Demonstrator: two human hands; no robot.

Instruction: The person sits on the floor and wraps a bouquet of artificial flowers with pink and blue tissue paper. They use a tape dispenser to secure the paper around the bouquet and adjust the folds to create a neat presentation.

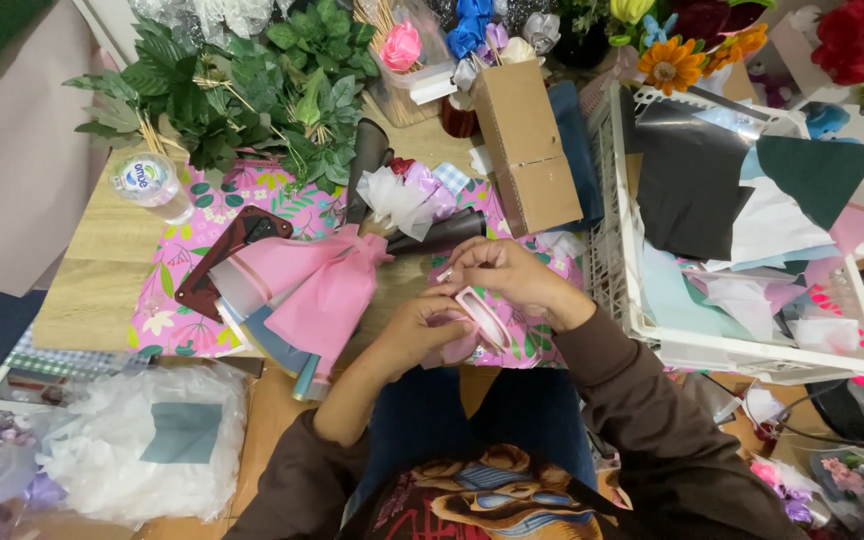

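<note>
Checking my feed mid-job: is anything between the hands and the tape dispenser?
Nothing visible. The left hand and right hand both already touch the tape dispenser, held over the floral paper. The pink bouquet wrap lies off to its left, apart.

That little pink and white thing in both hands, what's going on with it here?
A person seated at a cluttered wooden table holds a small pink and white tape dispenser between both hands. The left hand steadies it from below while the right hand pinches at its top end. Beside them lies a pink paper bouquet wrap, with green leafy stems and a white basket of paper sheets nearby.
</note>
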